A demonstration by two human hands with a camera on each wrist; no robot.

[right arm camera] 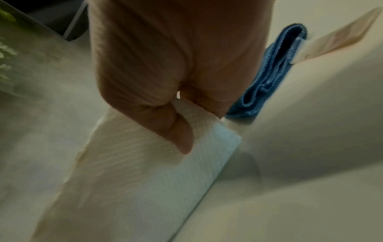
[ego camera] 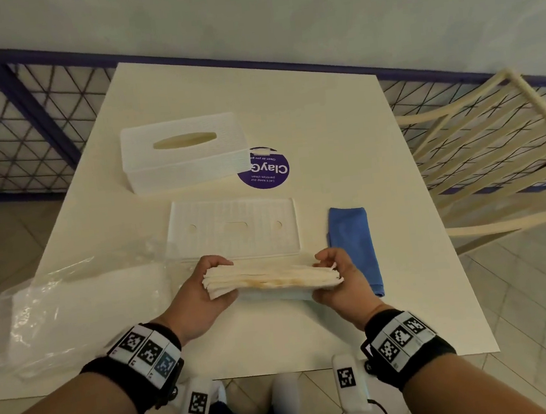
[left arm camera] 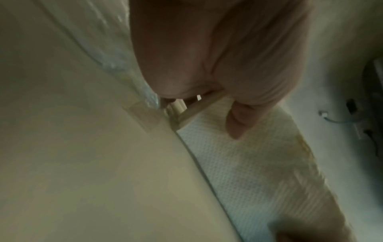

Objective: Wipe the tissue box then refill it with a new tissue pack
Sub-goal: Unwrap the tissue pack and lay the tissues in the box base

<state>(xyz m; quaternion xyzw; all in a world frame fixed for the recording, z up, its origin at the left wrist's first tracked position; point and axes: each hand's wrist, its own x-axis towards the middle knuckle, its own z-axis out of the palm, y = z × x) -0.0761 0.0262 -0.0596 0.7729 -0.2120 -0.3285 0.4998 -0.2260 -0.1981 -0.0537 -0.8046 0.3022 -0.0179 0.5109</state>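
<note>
Tissue stack (ego camera: 269,279): near table (ego camera: 324,127) edge; left hand (ego camera: 203,291) and right hand (ego camera: 343,280) are clamping its ends. Box cover (ego camera: 185,152) is lying far left, base (ego camera: 233,229) lying open, cloth (ego camera: 353,245) lying folded: wiping seemingly done, refilling pending.

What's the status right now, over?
Left hand and right hand grip the tissue stack by its ends, above the table. Box cover off, base tray open ahead. Nothing in the way.

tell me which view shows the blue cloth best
The head view: the whole folded blue cloth lies flat on the table. The right wrist view catches only its blurred folded edge behind the hand; the left wrist view misses it.
</note>
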